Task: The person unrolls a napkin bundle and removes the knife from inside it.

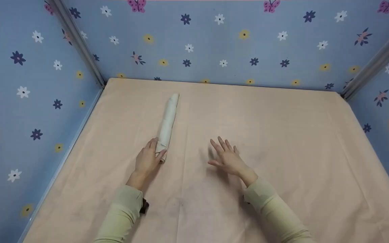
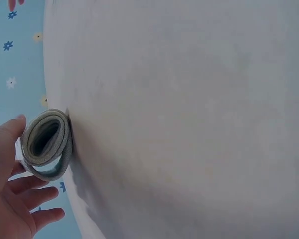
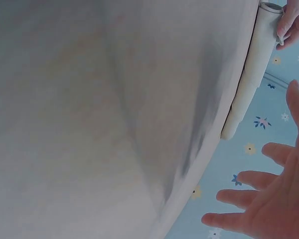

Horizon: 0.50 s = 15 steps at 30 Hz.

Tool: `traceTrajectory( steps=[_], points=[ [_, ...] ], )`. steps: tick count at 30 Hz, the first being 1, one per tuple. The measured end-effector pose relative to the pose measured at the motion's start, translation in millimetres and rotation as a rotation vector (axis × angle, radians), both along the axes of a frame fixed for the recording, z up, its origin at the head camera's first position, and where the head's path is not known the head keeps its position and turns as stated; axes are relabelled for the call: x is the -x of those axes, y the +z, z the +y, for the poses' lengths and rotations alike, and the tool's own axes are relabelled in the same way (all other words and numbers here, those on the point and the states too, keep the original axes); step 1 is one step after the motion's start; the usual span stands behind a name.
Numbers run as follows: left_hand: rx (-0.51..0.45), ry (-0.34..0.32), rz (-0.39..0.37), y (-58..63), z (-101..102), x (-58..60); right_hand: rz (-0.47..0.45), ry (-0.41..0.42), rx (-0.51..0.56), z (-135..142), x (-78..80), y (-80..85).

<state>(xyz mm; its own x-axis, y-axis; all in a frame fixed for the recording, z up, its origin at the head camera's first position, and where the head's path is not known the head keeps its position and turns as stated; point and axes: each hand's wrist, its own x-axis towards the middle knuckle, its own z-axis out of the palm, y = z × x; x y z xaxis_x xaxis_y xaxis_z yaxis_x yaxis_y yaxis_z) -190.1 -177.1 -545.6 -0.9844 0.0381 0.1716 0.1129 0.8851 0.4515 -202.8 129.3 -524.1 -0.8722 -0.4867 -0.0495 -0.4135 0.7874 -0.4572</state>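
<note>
A pale rolled-up cloth [image 1: 169,123] lies lengthwise on the left part of the table. My left hand [image 1: 147,160] pinches its near end, with the thumb on the right side. Seen end-on in the left wrist view, the rolled-up cloth [image 2: 47,144] shows several wound layers around a hollow middle. My right hand [image 1: 228,158] hovers over the table to the right of the roll, fingers spread and holding nothing. In the right wrist view, the right hand's fingers [image 3: 239,199] are spread, and the left hand [image 3: 295,22] grips the roll's end.
A peach cloth [image 1: 282,152] with creases covers the table. Blue flowered panels [image 1: 201,40] stand behind it and on both sides. Grey metal posts [image 1: 79,44] rise at the back corners.
</note>
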Motion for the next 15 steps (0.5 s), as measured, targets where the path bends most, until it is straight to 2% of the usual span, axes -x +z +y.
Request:
traceTrajectory(
  steps=[5, 15],
  points=[
    [-0.007, 0.007, -0.023, 0.4, -5, 0.5, 0.011, 0.017, -0.002, -10, 2.3, -2.4],
    [-0.006, 0.002, 0.026, 0.7, -17, 1.1, 0.036, 0.078, -0.002, -28, 8.3, -5.7]
  ],
)
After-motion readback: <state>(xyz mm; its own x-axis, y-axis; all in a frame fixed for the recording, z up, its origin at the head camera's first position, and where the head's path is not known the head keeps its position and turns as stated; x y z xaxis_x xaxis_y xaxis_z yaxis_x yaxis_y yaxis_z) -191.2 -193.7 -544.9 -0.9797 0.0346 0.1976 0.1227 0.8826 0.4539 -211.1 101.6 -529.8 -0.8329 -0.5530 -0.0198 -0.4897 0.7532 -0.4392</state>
